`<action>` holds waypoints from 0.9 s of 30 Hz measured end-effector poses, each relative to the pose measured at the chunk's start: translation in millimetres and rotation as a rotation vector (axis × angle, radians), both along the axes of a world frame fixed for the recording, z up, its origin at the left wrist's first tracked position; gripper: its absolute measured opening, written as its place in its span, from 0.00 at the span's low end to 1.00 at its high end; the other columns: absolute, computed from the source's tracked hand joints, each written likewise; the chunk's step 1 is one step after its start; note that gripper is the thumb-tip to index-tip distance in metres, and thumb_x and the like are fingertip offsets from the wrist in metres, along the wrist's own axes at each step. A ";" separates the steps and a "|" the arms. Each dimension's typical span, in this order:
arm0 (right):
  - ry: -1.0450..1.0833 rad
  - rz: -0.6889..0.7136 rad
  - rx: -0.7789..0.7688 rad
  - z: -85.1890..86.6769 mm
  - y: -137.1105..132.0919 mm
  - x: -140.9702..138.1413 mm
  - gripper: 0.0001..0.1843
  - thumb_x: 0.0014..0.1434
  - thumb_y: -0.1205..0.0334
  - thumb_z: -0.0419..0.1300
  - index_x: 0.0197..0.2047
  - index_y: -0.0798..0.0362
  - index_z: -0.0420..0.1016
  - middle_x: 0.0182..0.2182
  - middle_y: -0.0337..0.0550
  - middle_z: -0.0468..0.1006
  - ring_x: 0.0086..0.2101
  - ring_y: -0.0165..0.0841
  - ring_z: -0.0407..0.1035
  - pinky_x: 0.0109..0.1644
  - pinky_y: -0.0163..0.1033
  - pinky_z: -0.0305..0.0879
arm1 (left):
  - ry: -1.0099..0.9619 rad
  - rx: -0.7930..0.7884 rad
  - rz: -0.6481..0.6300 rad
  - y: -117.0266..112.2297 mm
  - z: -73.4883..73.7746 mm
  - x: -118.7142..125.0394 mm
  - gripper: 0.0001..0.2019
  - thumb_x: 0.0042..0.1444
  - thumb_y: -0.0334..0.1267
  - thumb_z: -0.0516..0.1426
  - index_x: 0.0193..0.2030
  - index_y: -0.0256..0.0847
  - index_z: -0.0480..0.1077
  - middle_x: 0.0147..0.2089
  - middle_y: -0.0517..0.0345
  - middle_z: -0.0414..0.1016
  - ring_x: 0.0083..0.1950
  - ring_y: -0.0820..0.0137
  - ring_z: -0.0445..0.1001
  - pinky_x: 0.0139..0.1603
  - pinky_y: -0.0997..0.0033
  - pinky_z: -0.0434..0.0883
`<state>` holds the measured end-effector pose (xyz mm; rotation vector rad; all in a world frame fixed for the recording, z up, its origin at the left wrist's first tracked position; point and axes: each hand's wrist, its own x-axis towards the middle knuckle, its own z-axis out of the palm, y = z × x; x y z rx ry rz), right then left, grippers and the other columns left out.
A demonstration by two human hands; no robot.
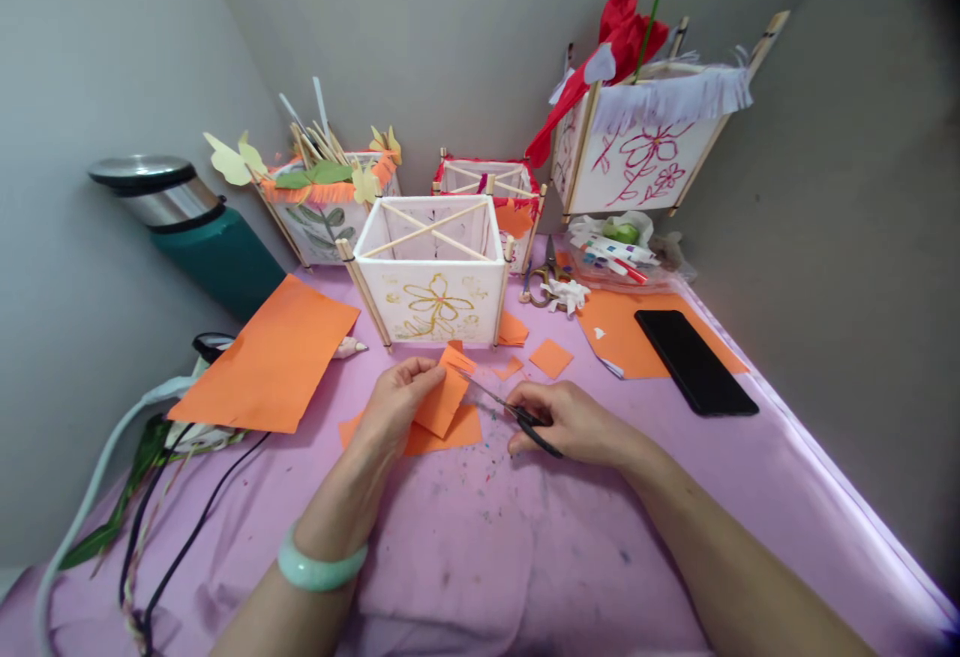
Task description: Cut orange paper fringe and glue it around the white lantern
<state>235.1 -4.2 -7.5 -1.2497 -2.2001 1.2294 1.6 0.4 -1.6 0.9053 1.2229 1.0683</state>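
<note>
Left hand (pixel 397 402) clenched: thumb and fingers pinch a small orange paper piece (pixel 441 402), which stands tilted up off the table (pixel 450 557). Right hand (pixel 566 425) closed around a pair of black-handled scissors (pixel 525 422), blades aimed left, tips just beside the paper's right edge. Can't tell from here whether the blades are touching it. A pale green bangle (pixel 322 565) sits on my left wrist.

Under both hands, a wider orange offcut (pixel 450 429) lies flat on the lilac cloth of the table, which is flecked with coloured specks. Two small orange squares (pixel 550 358) (pixel 510 368) lie just ahead of my right hand.

Directly ahead, a white paper lantern (pixel 431 267) with a yellow flower drawing stands in a wooden stick frame. Behind it are a red-trimmed lantern (pixel 487 177), a lantern with paper butterflies (pixel 330 207) and, raised at right, a lantern with red flowers (pixel 645 162) and white fringe.

To my left, a large orange sheet (pixel 266 352) lies beside a teal flask (pixel 202 237). To my right, a black phone (pixel 694 361) rests on another orange sheet (pixel 630 337). Beyond that sheet, a clear bag of markers (pixel 611 257) sits near a second pair of scissors (pixel 541 282).
</note>
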 end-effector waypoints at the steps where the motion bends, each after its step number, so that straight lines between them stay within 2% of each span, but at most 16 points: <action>1: 0.002 0.008 -0.012 1.5 0.0 0.5 0.22 0.48 0.44 0.67 0.36 0.52 0.70 0.21 0.30 0.64 0.23 0.25 0.57 0.27 0.30 0.50 | -0.003 0.006 0.006 0.3 -0.3 -0.3 0.12 0.43 0.43 0.65 0.29 0.37 0.72 0.27 0.59 0.76 0.28 0.72 0.71 0.32 0.73 0.65; 8: -0.014 0.005 -0.025 5.3 -0.6 0.0 0.22 0.48 0.44 0.67 0.36 0.52 0.71 0.21 0.30 0.65 0.23 0.25 0.57 0.26 0.30 0.50 | 0.004 0.005 0.011 0.4 -0.3 1.0 0.12 0.43 0.43 0.65 0.30 0.37 0.72 0.27 0.58 0.77 0.28 0.71 0.72 0.32 0.72 0.65; 19: -0.009 0.000 -0.005 2.5 -1.2 -0.4 0.21 0.48 0.44 0.67 0.36 0.52 0.72 0.21 0.31 0.66 0.23 0.26 0.59 0.27 0.31 0.51 | 0.019 0.000 -0.018 -1.1 1.0 3.0 0.12 0.44 0.43 0.65 0.29 0.37 0.72 0.26 0.58 0.76 0.27 0.72 0.72 0.30 0.74 0.65; 27: -0.023 -0.010 0.064 -4.0 -0.1 -0.9 0.22 0.48 0.42 0.66 0.35 0.52 0.72 0.21 0.32 0.67 0.23 0.26 0.59 0.27 0.31 0.50 | 0.019 -0.009 -0.012 -1.5 1.1 2.9 0.12 0.43 0.44 0.65 0.29 0.38 0.72 0.27 0.58 0.76 0.27 0.71 0.72 0.31 0.73 0.65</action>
